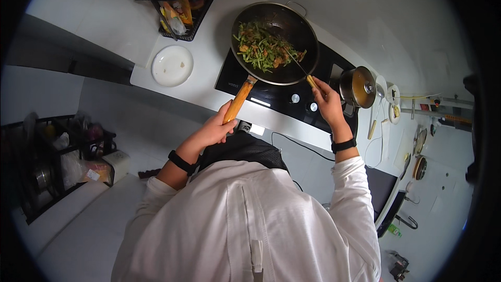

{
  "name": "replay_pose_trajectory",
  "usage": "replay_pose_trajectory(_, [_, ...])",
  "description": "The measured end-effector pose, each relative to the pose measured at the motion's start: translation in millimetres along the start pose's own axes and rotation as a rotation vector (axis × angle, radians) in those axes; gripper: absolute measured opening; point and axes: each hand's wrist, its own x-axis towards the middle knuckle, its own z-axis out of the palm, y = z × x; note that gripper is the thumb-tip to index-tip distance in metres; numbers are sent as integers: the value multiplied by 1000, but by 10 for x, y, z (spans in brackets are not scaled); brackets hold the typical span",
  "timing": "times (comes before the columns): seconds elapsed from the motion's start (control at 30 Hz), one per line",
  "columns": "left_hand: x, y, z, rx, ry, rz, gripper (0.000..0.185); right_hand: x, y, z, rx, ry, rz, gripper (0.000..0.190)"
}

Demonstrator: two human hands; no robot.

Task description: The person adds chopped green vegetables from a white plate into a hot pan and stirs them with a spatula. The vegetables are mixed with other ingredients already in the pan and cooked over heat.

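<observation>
My left hand point(216, 126) grips the wooden handle of a dark wok point(305, 31), which sits over the left part of a black cooktop point(274, 96). In the wok lies a mix of green vegetable strips and brownish-orange pieces point(260, 47), mostly at its left and middle. My right hand point(328, 102) holds the wooden end of a spatula or turner point(300, 66), its thin metal shaft reaching over the wok's rim into the food. The tool's head is hidden among the pieces. Left of the cooktop, a white plate point(172, 66) bears small crumbs.
A lidded pot point(359, 87) stands at the cooktop's right. Beyond it are a ladle point(375, 119), small dishes point(394, 113) and a white cord. A black rack point(188, 33) with packets stands behind the plate. Shelves with bags point(72, 164) are at lower left.
</observation>
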Motion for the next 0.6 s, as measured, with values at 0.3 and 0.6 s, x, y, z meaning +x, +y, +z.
replay_pose_trajectory(0.3, [40,-29,-31,12,-32,32,76,-868,-769,-202,-558,147,-198,45])
replay_pose_trajectory(0.6, [35,-23,-46,8,-42,36,78,-1040,-1319,-759,-509,-77,78,35])
